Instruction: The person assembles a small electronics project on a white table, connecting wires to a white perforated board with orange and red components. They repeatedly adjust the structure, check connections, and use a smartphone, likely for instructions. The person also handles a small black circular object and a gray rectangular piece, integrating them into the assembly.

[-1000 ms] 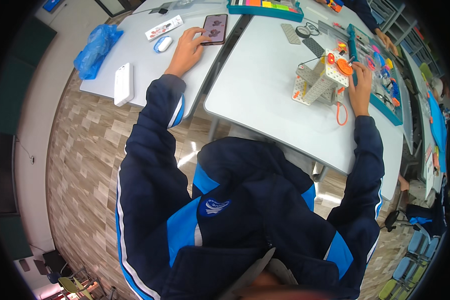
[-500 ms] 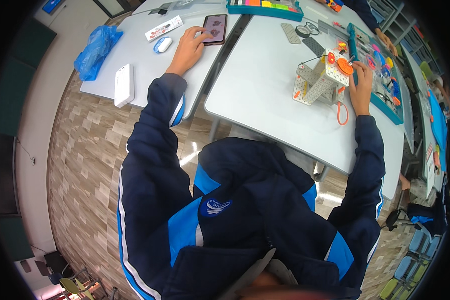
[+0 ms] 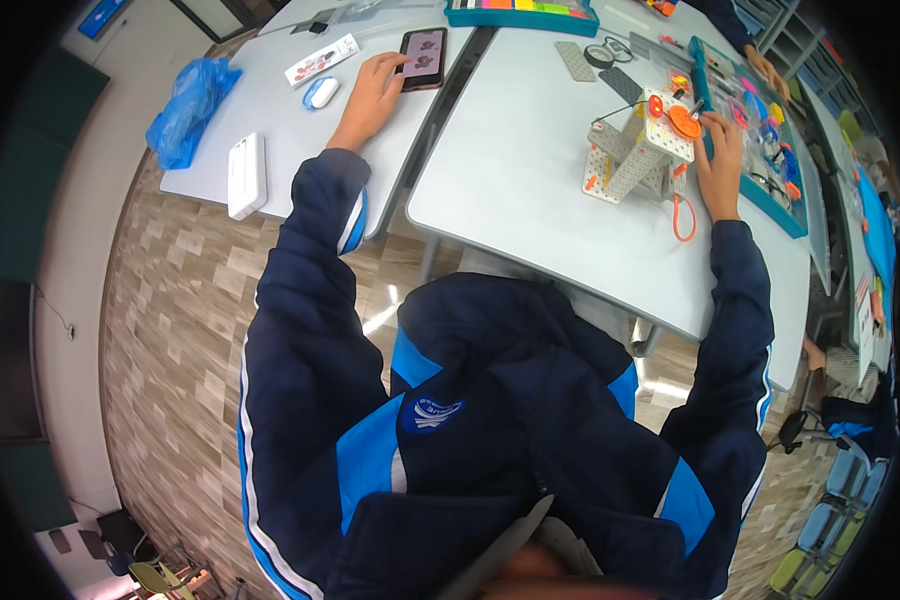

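Observation:
On the left table lies a smartphone with pictures on its lit screen. My left hand rests beside it, fingers stretched out, a fingertip at the screen's left edge. On the right table stands a model built of white perforated plates, with an orange disc on top and an orange loop hanging low at its right. My right hand is at the model's right side, its bent fingers and thumb closed by the disc and a short grey rod. The exact contact is partly hidden.
A teal parts tray with colourful pieces lies right of the model. Dark and light perforated plates and a black tape roll lie behind. Left are a white power bank, an earbud case and a blue bag. A gap separates the tables.
My left fingertip has drawn back from the middle of the phone screen to its left edge. My right hand stays at the model, with its fingers shifted slightly. The view has moved a little.

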Motion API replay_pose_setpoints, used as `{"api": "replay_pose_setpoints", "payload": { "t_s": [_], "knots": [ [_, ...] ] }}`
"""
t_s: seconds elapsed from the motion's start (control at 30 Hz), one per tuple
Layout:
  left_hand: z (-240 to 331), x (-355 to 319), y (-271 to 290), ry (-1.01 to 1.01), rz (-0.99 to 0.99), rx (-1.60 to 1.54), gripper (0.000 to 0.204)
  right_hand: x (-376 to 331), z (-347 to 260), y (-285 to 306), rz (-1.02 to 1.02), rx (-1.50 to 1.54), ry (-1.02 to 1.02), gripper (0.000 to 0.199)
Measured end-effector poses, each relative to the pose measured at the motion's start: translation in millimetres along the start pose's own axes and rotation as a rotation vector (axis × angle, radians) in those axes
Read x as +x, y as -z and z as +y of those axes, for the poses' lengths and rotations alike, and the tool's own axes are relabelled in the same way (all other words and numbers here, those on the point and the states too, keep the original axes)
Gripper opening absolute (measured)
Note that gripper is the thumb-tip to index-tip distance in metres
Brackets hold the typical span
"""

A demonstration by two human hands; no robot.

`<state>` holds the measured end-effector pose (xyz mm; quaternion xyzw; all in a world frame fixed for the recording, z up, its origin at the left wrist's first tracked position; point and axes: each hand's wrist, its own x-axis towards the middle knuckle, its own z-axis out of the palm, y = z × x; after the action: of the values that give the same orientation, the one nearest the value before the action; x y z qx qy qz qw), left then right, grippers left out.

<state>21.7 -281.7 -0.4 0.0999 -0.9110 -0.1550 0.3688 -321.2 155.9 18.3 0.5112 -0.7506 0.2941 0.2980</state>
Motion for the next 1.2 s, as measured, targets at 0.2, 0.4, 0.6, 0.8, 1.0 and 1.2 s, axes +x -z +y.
{"api": "replay_pose_setpoints", "payload": {
  "t_s": [0.2, 0.4, 0.6, 0.8, 1.0, 1.2],
  "knots": [
    [-23, 17, -8, -0.03, -0.065, -0.016, 0.041, 1, -1, 0, 0.025, 0.016, -0.003, 0.023],
    [-41, 39, -20, -0.015, -0.042, 0.052, 0.04, 2, -2, -1, 0.053, 0.04, 0.004, 0.022],
    [-50, 43, -24, -0.083, -0.004, 0.129, 0.038, 1, -1, -1, 0.052, 0.032, 0.016, 0.022],
    [-46, 38, -23, -0.126, 0.02, 0.139, 0.036, 0, -1, 1, -0.018, 0.017, -0.037, 0.027],
    [-47, 35, -24, 0.023, 0.0, 0.016, 0.043, 1, 1, -1, 0.04, 0.046, -0.02, 0.024],
    [-55, 32, -21, 0.384, -0.131, -0.181, 0.062, 0, -1, -1, 0.023, 0.063, -0.055, 0.024]
  ]
}}
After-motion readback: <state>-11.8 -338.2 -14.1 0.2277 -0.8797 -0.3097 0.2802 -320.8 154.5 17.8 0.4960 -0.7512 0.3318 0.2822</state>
